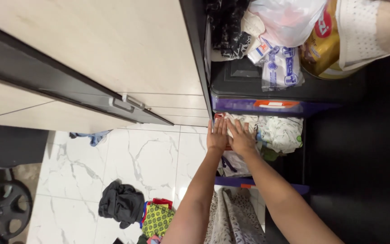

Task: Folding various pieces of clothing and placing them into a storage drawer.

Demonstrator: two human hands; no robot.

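My left hand [216, 134] and my right hand [241, 138] lie flat, side by side, fingers together, pressing down on folded light-coloured clothes [248, 121] inside an open purple drawer [267, 184] of a dark plastic drawer unit [249, 81]. Neither hand grips anything. A white patterned garment [281, 132] lies crumpled in the drawer just right of my right hand. More folded cloth [232, 165] shows below my wrists.
A beige wardrobe with a dark door edge and metal handle [127, 103] stands at left. Bags and packets [278, 40] pile on top of the unit. A dark garment [121, 203] and a green patterned cloth [157, 219] lie on the white marble floor.
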